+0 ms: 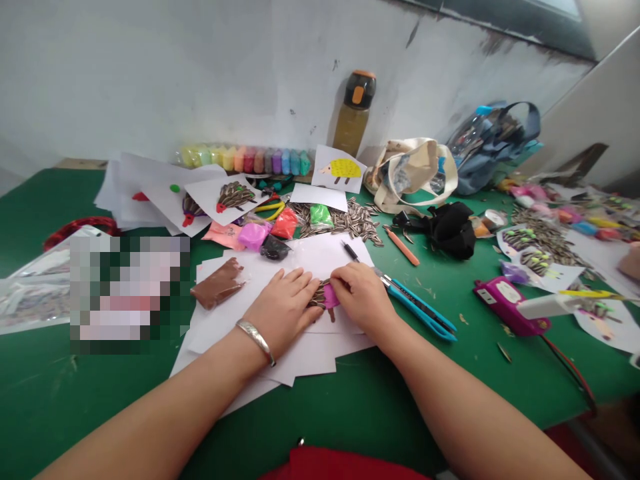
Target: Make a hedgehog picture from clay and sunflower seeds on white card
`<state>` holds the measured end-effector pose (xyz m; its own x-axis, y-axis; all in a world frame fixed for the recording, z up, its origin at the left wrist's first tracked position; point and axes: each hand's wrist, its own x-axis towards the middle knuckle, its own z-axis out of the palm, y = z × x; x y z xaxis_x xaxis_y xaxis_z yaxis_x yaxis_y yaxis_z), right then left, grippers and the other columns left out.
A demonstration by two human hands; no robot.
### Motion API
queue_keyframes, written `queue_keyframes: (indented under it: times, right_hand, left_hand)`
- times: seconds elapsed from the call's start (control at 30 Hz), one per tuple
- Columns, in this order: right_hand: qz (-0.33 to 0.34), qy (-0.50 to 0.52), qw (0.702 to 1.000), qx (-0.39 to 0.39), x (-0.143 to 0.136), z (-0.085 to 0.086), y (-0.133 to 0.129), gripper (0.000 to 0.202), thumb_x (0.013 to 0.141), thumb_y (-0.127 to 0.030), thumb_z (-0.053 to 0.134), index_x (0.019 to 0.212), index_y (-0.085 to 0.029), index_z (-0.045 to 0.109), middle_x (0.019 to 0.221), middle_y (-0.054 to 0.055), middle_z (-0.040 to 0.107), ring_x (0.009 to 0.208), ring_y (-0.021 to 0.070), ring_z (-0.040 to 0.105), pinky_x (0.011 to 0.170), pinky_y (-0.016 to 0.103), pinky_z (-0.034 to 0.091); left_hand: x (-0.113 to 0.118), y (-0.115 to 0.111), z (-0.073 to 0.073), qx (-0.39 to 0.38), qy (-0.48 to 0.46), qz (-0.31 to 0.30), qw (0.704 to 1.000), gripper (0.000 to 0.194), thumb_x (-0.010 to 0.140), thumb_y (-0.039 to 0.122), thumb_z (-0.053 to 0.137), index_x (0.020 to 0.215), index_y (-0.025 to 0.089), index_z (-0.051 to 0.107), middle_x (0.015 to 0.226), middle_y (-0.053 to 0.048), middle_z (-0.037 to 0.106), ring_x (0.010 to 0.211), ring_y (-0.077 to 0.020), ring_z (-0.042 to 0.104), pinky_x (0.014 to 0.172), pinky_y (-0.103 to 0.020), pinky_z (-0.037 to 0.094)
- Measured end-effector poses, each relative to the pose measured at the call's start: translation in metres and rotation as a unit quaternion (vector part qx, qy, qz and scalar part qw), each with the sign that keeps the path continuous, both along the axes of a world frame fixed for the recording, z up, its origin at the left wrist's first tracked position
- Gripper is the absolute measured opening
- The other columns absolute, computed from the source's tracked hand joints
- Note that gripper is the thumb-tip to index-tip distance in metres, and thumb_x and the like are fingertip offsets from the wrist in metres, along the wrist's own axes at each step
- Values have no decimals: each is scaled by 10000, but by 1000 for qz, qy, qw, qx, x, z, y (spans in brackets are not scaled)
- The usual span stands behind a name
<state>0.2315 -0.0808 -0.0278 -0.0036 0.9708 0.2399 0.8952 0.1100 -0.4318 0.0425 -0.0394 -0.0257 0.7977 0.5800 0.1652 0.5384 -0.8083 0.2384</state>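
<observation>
My left hand (285, 303), a silver bangle at its wrist, lies flat with its fingers stretched out on white paper sheets (310, 357). Its fingertips and thumb border a small craft figure made of striped sunflower seeds (316, 300), pink clay (330, 297) and a brown clay leg (332, 315). From the right, my right hand (363, 297) touches the pink clay with thumb and fingers pinched together. What is between those fingertips, if anything, is hidden. A bag of brown clay (219, 283) rests left of my left hand.
Right of my hands lie a pen (350, 251), a blue utility knife (420, 310) and a purple glue gun (510, 307). Behind are clay packets (255, 235), a sunflower seed pile (355, 223), a bottle (354, 113) and a cloth bag (410, 173). Hedgehog pictures (340, 170) stand near the wall.
</observation>
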Motion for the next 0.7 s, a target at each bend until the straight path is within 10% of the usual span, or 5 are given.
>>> queue_keyframes:
  times: [0.47, 0.7]
  right_hand:
    - [-8, 14, 1000, 10, 1, 3, -2, 174, 896, -177, 538, 803, -202, 683, 781, 40, 666, 810, 193, 580, 753, 292, 403]
    - [-86, -67, 992, 61, 49, 26, 21, 272, 908, -161, 454, 893, -204, 722, 832, 49, 688, 792, 185, 596, 745, 287, 405]
  left_hand:
    - [-1, 0, 0, -2, 26, -1, 1000, 440, 957, 380, 465, 1311, 130, 542, 1381, -157, 553, 1324, -315, 447, 1108, -541, 320]
    - [-4, 3, 6, -42, 11, -7, 999, 490, 963, 394, 450, 1382, 141, 461, 1397, -146, 539, 1330, -303, 447, 1111, -532, 323]
